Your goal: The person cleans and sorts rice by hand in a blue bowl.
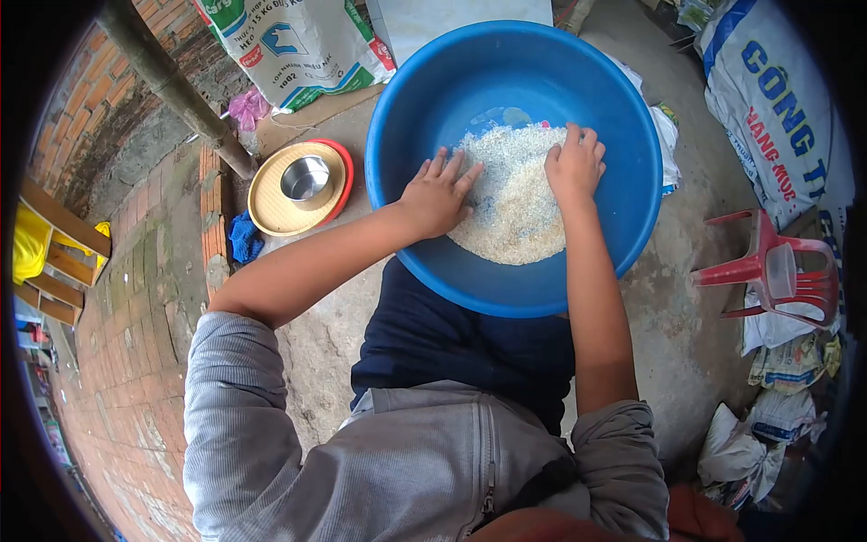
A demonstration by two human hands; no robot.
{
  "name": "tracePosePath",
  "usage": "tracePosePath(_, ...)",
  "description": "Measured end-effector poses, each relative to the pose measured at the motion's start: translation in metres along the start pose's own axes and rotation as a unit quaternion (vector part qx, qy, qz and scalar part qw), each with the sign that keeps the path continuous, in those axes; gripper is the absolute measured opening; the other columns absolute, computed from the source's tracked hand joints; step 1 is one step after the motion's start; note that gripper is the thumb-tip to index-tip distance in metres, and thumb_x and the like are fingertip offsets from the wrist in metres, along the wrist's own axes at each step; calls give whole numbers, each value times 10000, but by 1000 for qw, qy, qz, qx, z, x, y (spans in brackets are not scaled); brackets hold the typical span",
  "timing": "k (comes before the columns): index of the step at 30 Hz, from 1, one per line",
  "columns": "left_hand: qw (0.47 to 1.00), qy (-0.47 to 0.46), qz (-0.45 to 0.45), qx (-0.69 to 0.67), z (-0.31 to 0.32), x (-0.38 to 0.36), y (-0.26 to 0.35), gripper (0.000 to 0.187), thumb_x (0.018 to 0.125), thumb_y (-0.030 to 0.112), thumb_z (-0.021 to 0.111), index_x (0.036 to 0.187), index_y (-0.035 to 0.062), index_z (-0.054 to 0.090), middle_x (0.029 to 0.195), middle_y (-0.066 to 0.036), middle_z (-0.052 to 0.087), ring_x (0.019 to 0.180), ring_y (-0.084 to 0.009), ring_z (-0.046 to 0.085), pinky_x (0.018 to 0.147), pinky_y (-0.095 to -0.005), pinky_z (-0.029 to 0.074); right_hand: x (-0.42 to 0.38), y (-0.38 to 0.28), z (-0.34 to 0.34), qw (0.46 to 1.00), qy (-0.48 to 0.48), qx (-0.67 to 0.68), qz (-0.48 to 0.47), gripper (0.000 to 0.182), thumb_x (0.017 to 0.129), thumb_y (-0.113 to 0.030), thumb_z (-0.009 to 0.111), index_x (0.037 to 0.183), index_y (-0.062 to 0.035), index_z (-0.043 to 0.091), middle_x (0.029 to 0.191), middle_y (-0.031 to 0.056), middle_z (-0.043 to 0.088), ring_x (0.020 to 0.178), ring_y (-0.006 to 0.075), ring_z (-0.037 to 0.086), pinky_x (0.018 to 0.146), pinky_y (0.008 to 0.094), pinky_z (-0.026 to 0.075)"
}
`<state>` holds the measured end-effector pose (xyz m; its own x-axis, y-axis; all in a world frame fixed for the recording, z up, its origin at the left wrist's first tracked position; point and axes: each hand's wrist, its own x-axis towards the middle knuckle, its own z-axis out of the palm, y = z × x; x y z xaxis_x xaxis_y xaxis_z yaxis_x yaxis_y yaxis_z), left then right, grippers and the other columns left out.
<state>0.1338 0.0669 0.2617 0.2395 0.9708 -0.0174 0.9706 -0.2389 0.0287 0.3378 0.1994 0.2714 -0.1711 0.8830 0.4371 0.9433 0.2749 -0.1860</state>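
Observation:
A wide blue plastic basin (623, 217) stands right in front of my body. Pale grains that look like rice (515, 212) are spread over its floor, thicker toward the near side. My left hand (440, 196) is open at the left edge of the grains, fingers spread and pointing to the far side. On the right, my right hand (575, 163) rests at the edge of the grains with its fingers bent and slightly apart. Nothing shows held in either hand.
Left of the basin, a steel bowl (305, 179) sits on a round tan tray (266, 194) over a red one (343, 185). A bamboo post (172, 81) rises behind them. A red plastic chair (768, 262) and printed sacks (768, 108) are on the right.

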Motion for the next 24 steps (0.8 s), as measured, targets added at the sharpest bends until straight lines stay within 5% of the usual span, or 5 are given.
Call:
tracePosePath(8,969,-21,-188,-162,-8,71,-27,690,930,469,430,1388,-32,306,1396,-274,351,1289,-440,337,1086,-449,287,10,16,-4,926,-256,0,278,540,864,-266,561,1361,-142,389,1377,121,354,1227,373,386,950,524,412)
tracePosePath(15,962,-153,-189,-123,16,101,-24,651,929,495,420,1285,-48,443,1289,-272,475,1130,-386,524,999,-450,397,3,31,8,905,-301,-5,301,611,859,-242,557,1409,-115,324,1457,115,274,1276,384,364,981,468,434)
tracePosePath(18,921,-244,-215,-217,24,99,-24,615,936,489,413,1230,-46,488,1218,-242,513,1055,-344,562,925,-418,451,-3,35,13,912,-303,-11,275,527,850,-212,559,1340,-59,443,1414,144,384,1207,359,476,962,448,455)
tracePosePath(20,866,-320,-235,-304,23,100,-26,588,944,482,406,1174,-44,534,1146,-212,552,980,-302,599,851,-386,505,-4,45,23,921,-360,-13,147,365,803,-103,503,1120,50,599,1126,248,605,979,450,605,862,448,497)
tracePosePath(24,790,-399,-237,-401,11,89,-12,548,950,462,409,1117,-36,562,1081,-188,571,956,-265,613,808,-350,541,-22,30,12,920,-370,51,120,268,782,-56,469,908,113,635,854,275,653,760,422,659,663,463,534)
